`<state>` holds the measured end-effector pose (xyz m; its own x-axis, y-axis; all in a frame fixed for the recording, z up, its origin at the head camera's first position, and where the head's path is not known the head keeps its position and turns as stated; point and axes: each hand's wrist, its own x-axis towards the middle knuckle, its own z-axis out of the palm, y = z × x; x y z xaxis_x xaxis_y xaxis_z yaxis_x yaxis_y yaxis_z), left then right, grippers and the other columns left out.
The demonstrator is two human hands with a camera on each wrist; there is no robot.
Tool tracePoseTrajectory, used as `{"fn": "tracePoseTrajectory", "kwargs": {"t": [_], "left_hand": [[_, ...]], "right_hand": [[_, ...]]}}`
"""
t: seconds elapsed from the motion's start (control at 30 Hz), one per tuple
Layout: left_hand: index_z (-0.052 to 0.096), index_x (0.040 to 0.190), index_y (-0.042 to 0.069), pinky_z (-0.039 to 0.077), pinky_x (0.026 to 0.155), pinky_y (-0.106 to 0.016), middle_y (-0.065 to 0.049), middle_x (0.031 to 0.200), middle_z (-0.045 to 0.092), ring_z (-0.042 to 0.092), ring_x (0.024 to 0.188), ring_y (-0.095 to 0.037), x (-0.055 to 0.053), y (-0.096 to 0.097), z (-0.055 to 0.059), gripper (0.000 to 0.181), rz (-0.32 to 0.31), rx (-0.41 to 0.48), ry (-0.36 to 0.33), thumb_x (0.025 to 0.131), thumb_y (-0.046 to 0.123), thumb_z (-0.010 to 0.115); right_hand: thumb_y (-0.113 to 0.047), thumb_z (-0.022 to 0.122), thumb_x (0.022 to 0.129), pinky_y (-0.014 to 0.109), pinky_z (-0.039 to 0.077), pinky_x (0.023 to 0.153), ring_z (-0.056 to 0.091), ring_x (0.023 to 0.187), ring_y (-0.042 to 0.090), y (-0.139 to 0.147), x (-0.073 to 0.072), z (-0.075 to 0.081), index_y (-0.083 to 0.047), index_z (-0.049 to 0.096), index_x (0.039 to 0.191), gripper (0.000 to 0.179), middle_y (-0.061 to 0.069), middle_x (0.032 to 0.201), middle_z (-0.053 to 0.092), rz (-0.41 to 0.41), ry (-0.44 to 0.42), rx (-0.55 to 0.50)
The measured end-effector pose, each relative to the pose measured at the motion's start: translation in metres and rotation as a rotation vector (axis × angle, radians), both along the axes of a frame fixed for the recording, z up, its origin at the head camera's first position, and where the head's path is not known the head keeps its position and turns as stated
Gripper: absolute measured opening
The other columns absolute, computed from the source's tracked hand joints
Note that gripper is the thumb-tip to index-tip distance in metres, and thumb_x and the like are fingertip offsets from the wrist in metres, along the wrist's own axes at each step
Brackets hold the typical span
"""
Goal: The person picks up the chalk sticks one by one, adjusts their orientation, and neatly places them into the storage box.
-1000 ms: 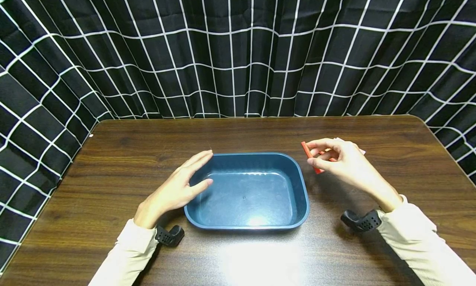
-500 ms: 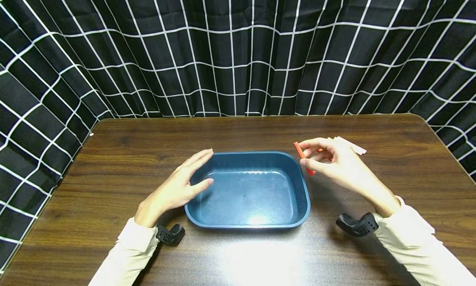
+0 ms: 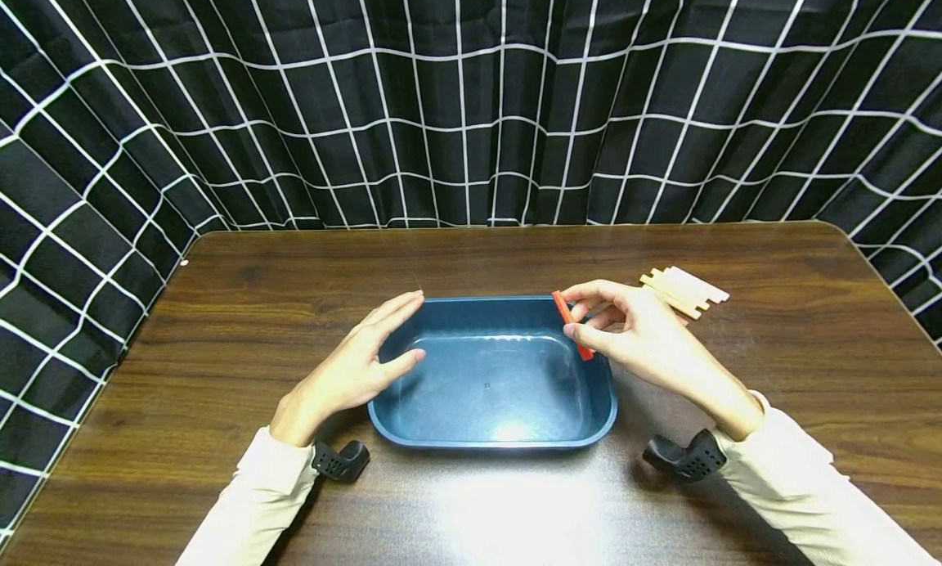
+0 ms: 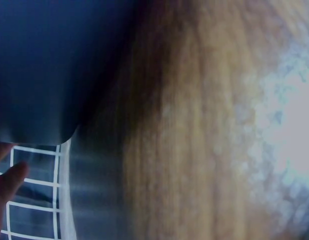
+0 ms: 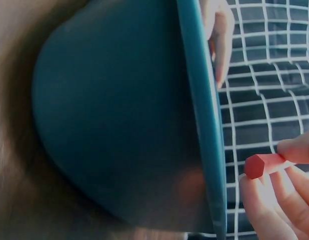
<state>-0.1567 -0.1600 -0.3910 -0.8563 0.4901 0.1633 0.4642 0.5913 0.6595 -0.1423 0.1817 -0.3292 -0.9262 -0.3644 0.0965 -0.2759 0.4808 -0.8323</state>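
— Holding what in the right grip (image 3: pixel 640 327)?
— Pinching a red stick (image 3: pixel 563 312) around mid-length, likely to leave both ends free, with the tub (image 3: pixel 489 446) just below and leftward of that grip.
— Holding anything in the left grip (image 3: pixel 342 376)?
— Apparently not; spread wide at the tub's opposite end, perhaps to steady it, though cannot tell about contact.
— And just beyond the right grip?
— Pale sticks (image 3: pixel 673 294), side by side on the surface (image 3: pixel 294 267), perhaps grouped for easy reach.
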Motion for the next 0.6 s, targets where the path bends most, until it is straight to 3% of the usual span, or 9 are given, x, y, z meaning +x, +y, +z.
{"fn": "tracePoseTrajectory", "kwargs": {"t": [0.37,0.6], "left_hand": [[0.041,0.151,0.009,0.028,0.123,-0.048,-0.008,0.159,0.038,0.032,0.150,-0.025,0.002,0.001,0.002,0.064,0.002,-0.017,0.060,0.094,0.021,0.067],[0.045,0.148,0.003,0.029,0.122,-0.050,-0.012,0.156,0.042,0.036,0.147,-0.034,0.001,0.001,0.000,0.060,-0.020,-0.019,0.128,0.094,0.016,0.067]], "right_hand": [[-0.005,0.069,0.086,0.023,0.053,0.056,0.068,0.070,0.011,-0.024,0.001,-0.005,-0.004,0.067,0.119,0.033,0.011,0.092,0.070,0.016,-0.007,0.074],[-0.006,0.069,0.085,0.021,0.050,0.056,0.064,0.071,0.012,-0.034,0.000,-0.008,-0.006,0.068,0.118,0.033,0.008,0.091,0.071,0.044,0.036,0.100]]}}
